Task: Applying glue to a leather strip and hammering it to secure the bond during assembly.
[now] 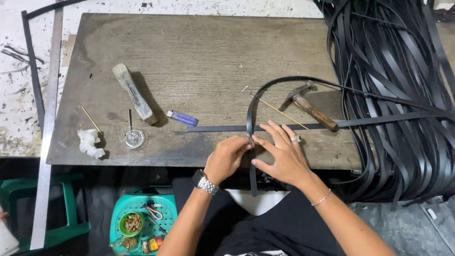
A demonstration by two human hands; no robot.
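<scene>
Black strap point(250, 123) crosses another strap point(222, 128) on the counter point(194, 58), hammer point(308, 105) and lighter point(182, 117) nearby; left hand point(228, 157) and right hand point(286, 155) grips both pinch it.

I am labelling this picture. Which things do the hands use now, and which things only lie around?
In use: left hand and right hand pinch the looped black strap over the flat strap.

Lying about: hammer, lighter, wooden block, steel ruler, strap pile.
</scene>
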